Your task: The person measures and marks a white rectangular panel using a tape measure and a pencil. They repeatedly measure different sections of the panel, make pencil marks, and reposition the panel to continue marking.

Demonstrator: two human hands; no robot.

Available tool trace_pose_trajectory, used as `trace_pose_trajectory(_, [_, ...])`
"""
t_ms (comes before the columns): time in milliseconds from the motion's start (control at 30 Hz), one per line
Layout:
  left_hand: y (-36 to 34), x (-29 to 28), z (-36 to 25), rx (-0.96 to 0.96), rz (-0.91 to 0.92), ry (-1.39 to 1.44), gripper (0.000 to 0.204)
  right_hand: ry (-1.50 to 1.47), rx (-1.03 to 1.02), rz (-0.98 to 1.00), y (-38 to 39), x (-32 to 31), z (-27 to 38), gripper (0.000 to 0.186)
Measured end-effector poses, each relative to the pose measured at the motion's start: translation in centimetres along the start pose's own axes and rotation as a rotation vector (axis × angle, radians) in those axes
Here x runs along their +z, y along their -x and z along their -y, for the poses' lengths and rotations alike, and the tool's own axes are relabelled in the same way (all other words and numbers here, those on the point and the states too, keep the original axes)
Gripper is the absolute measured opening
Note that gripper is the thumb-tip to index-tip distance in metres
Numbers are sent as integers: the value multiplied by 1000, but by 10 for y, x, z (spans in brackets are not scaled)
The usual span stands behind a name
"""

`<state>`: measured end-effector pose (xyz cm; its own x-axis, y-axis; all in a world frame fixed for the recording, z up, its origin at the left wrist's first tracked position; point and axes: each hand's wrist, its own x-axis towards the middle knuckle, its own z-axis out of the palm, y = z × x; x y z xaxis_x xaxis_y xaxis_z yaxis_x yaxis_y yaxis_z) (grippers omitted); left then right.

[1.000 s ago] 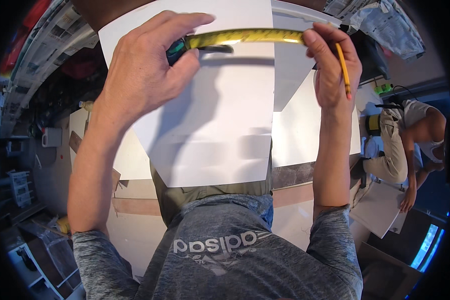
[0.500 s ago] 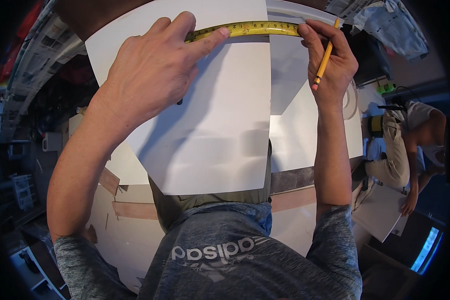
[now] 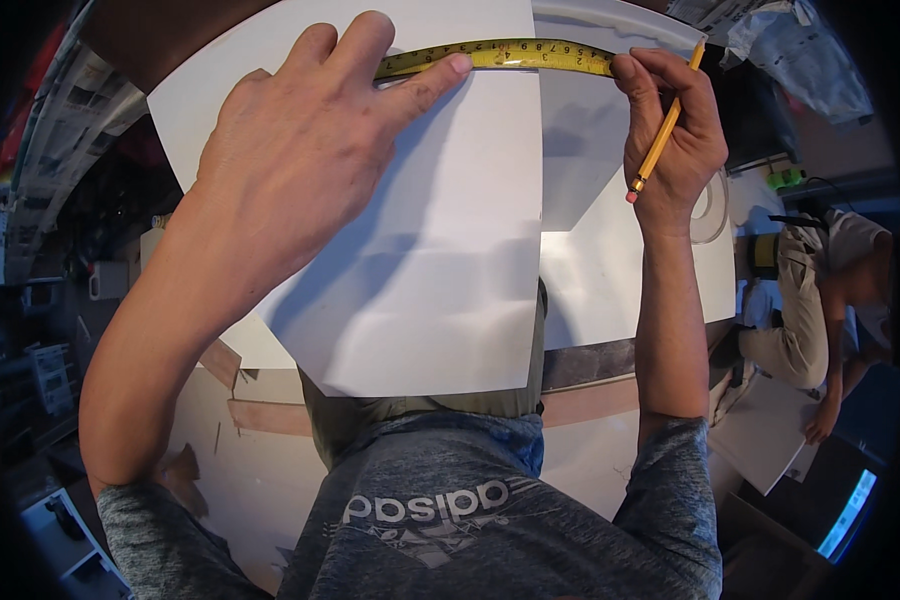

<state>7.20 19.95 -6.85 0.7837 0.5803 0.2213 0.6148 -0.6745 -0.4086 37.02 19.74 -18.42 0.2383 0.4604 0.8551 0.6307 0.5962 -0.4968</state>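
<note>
A yellow tape measure (image 3: pixel 530 54) stretches across the far part of a large white board (image 3: pixel 440 290). My left hand (image 3: pixel 300 150) is closed over the tape's left portion, its index finger pressing on the blade; whatever lies under the palm is hidden. Past the board's right edge, my right hand (image 3: pixel 682 150) pinches the blade's right end between thumb and finger. That same hand also holds a yellow pencil (image 3: pixel 660 140), tilted with its pink eraser toward me. The blade bows slightly downward at the right.
Beneath lies another white panel (image 3: pixel 610 290), extending right. Reddish-brown strips (image 3: pixel 270 417) rest below the board. At the right, a co-worker (image 3: pixel 810 300) bends with a hand on a pale panel (image 3: pixel 765 440). A blue plastic bag (image 3: pixel 805 60) sits at the far right.
My right hand has shifted slightly right and nearer, still pinching the tape and pencil. More blade shows past the board's edge. My left hand stays on the tape, with its wrist shifted slightly left.
</note>
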Motion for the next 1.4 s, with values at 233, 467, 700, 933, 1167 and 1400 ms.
trace_pose_trajectory(233, [3,4,-2,-38,20,34,71,-47,-9,24,3,-1,-7,16])
trace_pose_trajectory(467, [4,9,-4,-45,19,46,75,-49,-31,10,6,2,-16,17])
trace_pose_trajectory(700, [4,11,-9,-67,36,4,79,-68,-68,4,6,3,-21,16])
trace_pose_trajectory(933, [7,16,-10,-67,41,-46,82,-110,-66,-3,7,6,-24,15])
trace_pose_trajectory(1167, [6,17,-10,-72,37,-38,83,-98,-90,-1,6,5,-27,17])
trace_pose_trajectory(1400, [7,17,-9,-69,19,-40,82,-174,-2,-116,6,11,-8,34])
